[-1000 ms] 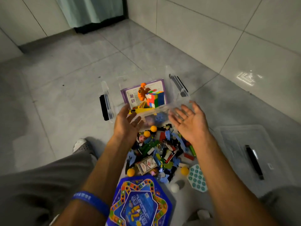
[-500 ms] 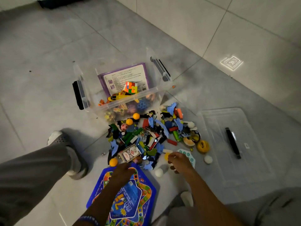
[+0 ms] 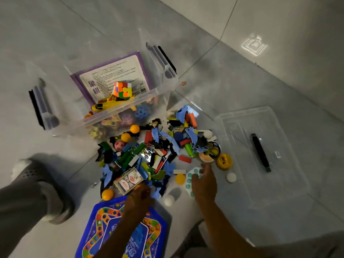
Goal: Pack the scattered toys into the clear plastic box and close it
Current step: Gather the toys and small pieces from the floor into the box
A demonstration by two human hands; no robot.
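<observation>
The clear plastic box [image 3: 74, 125] stands open on the tile floor. It holds a purple game board [image 3: 111, 75], a colour cube [image 3: 122, 89], a yellow toy plane [image 3: 109, 104] and small toys under them. A toy pile [image 3: 149, 151] of blocks, blue scraps and balls lies in front of the box. My left hand [image 3: 138, 198] is blurred at the pile's near edge, beside a card deck [image 3: 128, 180]. My right hand [image 3: 203, 181] rests on a teal bubble toy [image 3: 191, 174], fingers stretched toward the pile. The clear lid [image 3: 279, 164] lies flat to the right.
A blue star-shaped game board [image 3: 104, 229] lies on the floor under my left forearm. Orange balls [image 3: 107, 194] and white balls [image 3: 231, 177] sit around the pile, and a yellow round toy [image 3: 224, 161] by the lid. My grey-trousered leg and shoe [image 3: 37, 175] are at left.
Both hands came back from over the box to the pile's near edge. Since half a second ago my right hand has stretched forward across the teal bubble toy. The view tilted down.
</observation>
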